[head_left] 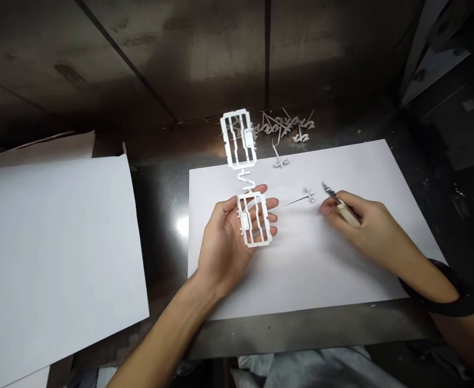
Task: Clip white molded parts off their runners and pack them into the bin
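My left hand (226, 242) is palm up, with a pair of white moulded plastic frames (269, 221) resting over its fingers and the thumb at one edge. An S-shaped runner (245, 180) joins the lower frame to the upper frame (224, 141), which juts out past my fingertips. To the right, my right hand (368, 223) grips a slim hand tool (348, 214) with a cream handle and a metal tip. Its tip is blurred, so its exact kind is unclear. Between the hands, a trimmed plastic sprue (309, 195) with a long spike lies on the white sheet (301, 280).
Another sprue piece (280, 161) lies at the sheet's back edge. Behind it is a heap of similar sprues (287, 125) on the dark metal bench (164, 215). Large white sheets (59, 242) are stacked at left. A metal wall (204, 54) closes off the back.
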{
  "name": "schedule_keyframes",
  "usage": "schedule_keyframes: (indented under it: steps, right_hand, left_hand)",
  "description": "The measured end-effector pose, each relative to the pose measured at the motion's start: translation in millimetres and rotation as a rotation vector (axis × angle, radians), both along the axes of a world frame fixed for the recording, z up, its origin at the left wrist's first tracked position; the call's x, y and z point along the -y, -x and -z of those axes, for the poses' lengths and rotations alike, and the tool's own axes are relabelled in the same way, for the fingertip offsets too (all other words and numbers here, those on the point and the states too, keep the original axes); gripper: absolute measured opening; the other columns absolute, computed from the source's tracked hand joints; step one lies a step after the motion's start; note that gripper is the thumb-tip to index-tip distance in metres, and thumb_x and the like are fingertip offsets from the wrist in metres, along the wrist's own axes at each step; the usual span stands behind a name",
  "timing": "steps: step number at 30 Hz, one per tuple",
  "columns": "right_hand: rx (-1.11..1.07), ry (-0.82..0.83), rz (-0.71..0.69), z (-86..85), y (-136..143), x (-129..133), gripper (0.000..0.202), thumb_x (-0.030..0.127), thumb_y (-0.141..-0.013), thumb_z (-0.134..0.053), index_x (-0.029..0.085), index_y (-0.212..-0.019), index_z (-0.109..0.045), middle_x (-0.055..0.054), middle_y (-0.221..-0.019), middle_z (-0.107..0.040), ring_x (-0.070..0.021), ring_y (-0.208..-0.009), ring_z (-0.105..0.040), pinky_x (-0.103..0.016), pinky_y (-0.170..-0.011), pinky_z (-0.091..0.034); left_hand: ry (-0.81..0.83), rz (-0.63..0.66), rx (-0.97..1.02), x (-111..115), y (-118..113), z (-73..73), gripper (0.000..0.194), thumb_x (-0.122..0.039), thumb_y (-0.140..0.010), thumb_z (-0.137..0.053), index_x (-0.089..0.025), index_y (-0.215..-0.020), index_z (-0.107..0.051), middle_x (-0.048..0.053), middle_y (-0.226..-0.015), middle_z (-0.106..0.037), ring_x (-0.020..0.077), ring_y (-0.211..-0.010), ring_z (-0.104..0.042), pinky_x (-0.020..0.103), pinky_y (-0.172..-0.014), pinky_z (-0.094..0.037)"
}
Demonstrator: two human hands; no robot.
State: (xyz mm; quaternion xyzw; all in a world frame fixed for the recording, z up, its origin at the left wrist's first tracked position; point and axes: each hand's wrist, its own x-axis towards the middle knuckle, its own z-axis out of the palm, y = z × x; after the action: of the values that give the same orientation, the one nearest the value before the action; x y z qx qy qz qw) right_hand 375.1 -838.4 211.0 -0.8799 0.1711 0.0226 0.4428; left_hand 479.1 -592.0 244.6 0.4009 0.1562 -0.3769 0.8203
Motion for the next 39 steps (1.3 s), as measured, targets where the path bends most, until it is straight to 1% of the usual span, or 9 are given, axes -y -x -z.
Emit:
schedule_keyframes:
  steps: [4,7,9,12,16,20,25,33,39]
  right_hand:
    - [0.039,0.19,-0.195,13.3,-8.0,-2.8,0.01,0.027,-0.099,-0.062,0.024,-0.104,-0.07,0.003,-0.083,-0.064,-0.0171,-0.07,-0.055,-0.032,-0.067,-0.039]
    - [0.02,0.223,-0.237,17.3,-11.2,-6.9,0.04,0.024,-0.098,-0.059,0.029,-0.137,-0.068,0.003,-0.086,-0.066,-0.0182,-0.073,-0.06,-0.032,-0.07,-0.043]
    - [-0.001,0.2,-0.236,17.8,-12.1,-8.7,0.066,0.023,-0.1,-0.057,0.035,-0.164,-0.048,0.005,-0.088,-0.066,-0.0184,-0.073,-0.061,-0.032,-0.072,-0.047]
    - [0.008,0.182,-0.232,18.5,-11.5,-9.8,0.081,0.022,-0.101,-0.056,0.041,-0.175,-0.03,0.005,-0.091,-0.066,-0.0184,-0.076,-0.062,-0.031,-0.074,-0.049]
    - [0.04,0.103,-0.166,18.3,-7.8,-9.4,0.059,0.027,-0.103,-0.06,0.035,-0.16,-0.051,0.004,-0.09,-0.064,-0.0184,-0.074,-0.06,-0.031,-0.074,-0.049]
    - [0.032,-0.012,-0.076,8.6,-2.4,-5.7,0.021,0.044,-0.11,-0.061,0.027,-0.119,-0.069,0.002,-0.083,-0.063,-0.0181,-0.069,-0.054,-0.032,-0.068,-0.043]
    - [0.007,-0.087,-0.093,-7.3,5.2,-0.3,0.042,0.059,-0.113,-0.061,0.024,-0.09,-0.06,0.002,-0.074,-0.052,-0.0176,-0.068,-0.046,-0.034,-0.066,-0.036]
    - [0.004,-0.215,-0.149,-16.5,11.8,0.0,0.048,0.059,-0.114,-0.058,0.024,-0.081,-0.06,-0.001,-0.075,-0.055,-0.0208,-0.071,-0.049,-0.038,-0.072,-0.039]
    - [0.027,-0.21,-0.114,-11.1,12.3,2.3,0.036,0.058,-0.112,-0.064,0.027,-0.093,-0.064,0.0,-0.08,-0.057,-0.0214,-0.075,-0.051,-0.038,-0.073,-0.04]
  left_hand:
    - [-0.174,-0.182,-0.006,6.7,5.3,14.5,0.041,-0.037,-0.108,-0.047,-0.011,-0.119,-0.077,0.011,-0.102,-0.08,0.0191,-0.078,-0.073,0.029,-0.072,-0.063]
    - [-0.243,-0.289,0.016,11.6,12.7,21.5,0.041,-0.038,-0.107,-0.046,-0.011,-0.115,-0.076,0.01,-0.099,-0.078,0.0185,-0.077,-0.071,0.027,-0.071,-0.062]
    - [-0.241,-0.268,0.018,12.3,15.1,22.2,0.042,-0.04,-0.105,-0.05,-0.01,-0.115,-0.077,0.011,-0.102,-0.078,0.0186,-0.079,-0.071,0.027,-0.072,-0.061]
    - [-0.224,-0.223,0.012,10.4,14.7,20.0,0.044,-0.041,-0.104,-0.052,-0.009,-0.119,-0.078,0.012,-0.106,-0.078,0.0184,-0.079,-0.07,0.027,-0.071,-0.06]
    - [-0.161,-0.143,0.046,8.4,14.6,14.9,0.048,-0.044,-0.107,-0.05,-0.009,-0.122,-0.079,0.012,-0.107,-0.078,0.019,-0.082,-0.07,0.028,-0.075,-0.06]
    - [-0.016,-0.028,0.061,7.5,19.6,7.4,0.052,-0.046,-0.111,-0.047,-0.008,-0.125,-0.08,0.014,-0.108,-0.078,0.0205,-0.09,-0.071,0.03,-0.086,-0.06]
    - [0.092,0.129,0.029,3.9,24.9,-0.4,0.058,-0.05,-0.111,-0.046,-0.006,-0.122,-0.081,0.014,-0.101,-0.078,0.0194,-0.087,-0.069,0.027,-0.086,-0.056]
    - [0.239,0.201,-0.123,-0.4,26.0,-3.2,0.054,-0.052,-0.105,-0.058,-0.006,-0.126,-0.08,0.013,-0.107,-0.075,0.0216,-0.097,-0.069,0.031,-0.095,-0.056]
    - [0.231,0.147,-0.14,-2.7,25.2,-5.4,0.054,-0.05,-0.107,-0.052,-0.006,-0.123,-0.08,0.011,-0.1,-0.071,0.0201,-0.091,-0.068,0.03,-0.092,-0.056]
